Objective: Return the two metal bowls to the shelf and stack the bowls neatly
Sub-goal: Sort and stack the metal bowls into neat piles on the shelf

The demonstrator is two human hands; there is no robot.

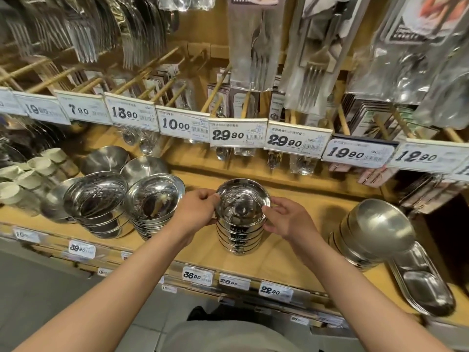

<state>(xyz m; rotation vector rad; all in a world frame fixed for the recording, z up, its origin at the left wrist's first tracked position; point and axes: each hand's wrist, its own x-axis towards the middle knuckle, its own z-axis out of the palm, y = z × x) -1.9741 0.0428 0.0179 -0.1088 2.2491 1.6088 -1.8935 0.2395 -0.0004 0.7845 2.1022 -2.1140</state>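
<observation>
You face a wooden shelf [291, 252] that fills the middle of the view, with hanging packs of forks [256, 47] at 12 o'clock above a row of price tags [237, 132]. At 9 o'clock two tall stacks of wider steel bowls [96, 207] stand side by side on the shelf, touching or nearly so, with pale cups [33, 171] further out toward 10 o'clock. At 3 o'clock a tilted pile of brushed bowls [375, 229] leans over, and a divided oval steel tray [426, 285] lies at 4 o'clock near the shelf edge. Dead centre stands the task stack of small metal bowls [239, 224], upright, well apart from the other piles, with the top bowl [242, 199] sitting nested and roughly level. Your left hand [195, 210] is at the stack's 9 o'clock side, fingers curled, thumb and fingertips pinching the top bowl's rim. Your right hand [286, 219] is at its 3 o'clock side, fingers half spread and touching the rim and upper wall of the stack. Cannot tell how firmly either grips. Both forearms reach in from 6 o'clock.
</observation>
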